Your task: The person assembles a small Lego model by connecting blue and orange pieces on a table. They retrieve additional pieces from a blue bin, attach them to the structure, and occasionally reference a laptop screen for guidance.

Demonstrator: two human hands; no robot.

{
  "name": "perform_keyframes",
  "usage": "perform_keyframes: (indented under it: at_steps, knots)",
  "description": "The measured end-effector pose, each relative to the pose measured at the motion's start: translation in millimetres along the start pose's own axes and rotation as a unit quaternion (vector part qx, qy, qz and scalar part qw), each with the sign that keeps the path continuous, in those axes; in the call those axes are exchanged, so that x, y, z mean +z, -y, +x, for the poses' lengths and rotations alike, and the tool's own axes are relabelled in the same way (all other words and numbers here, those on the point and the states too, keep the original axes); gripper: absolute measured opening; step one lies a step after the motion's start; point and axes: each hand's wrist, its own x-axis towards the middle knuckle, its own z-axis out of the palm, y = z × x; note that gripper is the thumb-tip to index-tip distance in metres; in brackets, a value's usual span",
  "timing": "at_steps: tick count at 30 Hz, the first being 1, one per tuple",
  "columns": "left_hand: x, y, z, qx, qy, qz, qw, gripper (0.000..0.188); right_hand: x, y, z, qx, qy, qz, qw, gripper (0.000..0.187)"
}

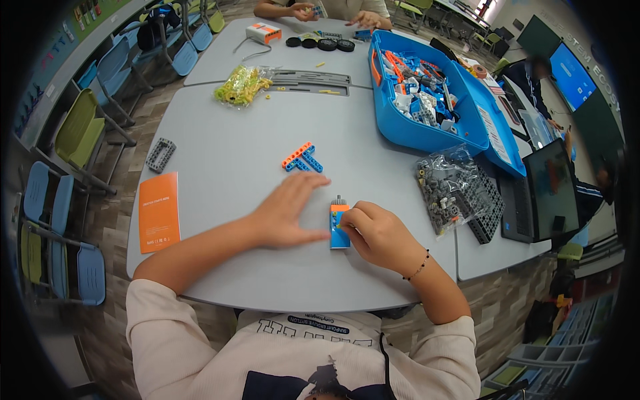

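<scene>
A small block assembly (339, 240) in blue and orange, with grey pieces at its far end, lies on the table in front of me. My right hand (377, 233) is over its right side, thumb and fingers pinched together. A speck of yellow-green shows at the fingertips, but what they grip is too small to name. My left hand (285, 210) is open, with fingers spread and the thumb reaching to the assembly's left edge. Beyond the left hand lies a group of toothless building beams (303, 159), orange and blue, with holes along them.
A blue bin (427, 137) of mixed building parts stands at the far right. Nearer are a clear bag of grey parts (443, 193) and a laptop (540, 193). An orange booklet (159, 212) and grey frame (161, 155) lie left. A bag of yellow-green parts (241, 87) lies farther off; another person's hands (363, 20) are opposite.
</scene>
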Motion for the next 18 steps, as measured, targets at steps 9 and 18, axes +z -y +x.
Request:
perform_keyframes:
  at_steps: [9,18]
  knots:
    - [11.8,-22.3,-0.7,-0.049,0.041,0.035,0.997,0.082,1.0,4.0,13.6,-0.084,0.086,-0.114,0.986,0.021]
    - [15.9,-19.8,-2.6,-0.072,0.038,0.004,0.997,0.075,-6.2,13.7,29.9,-0.086,0.182,-0.21,0.957,0.021]
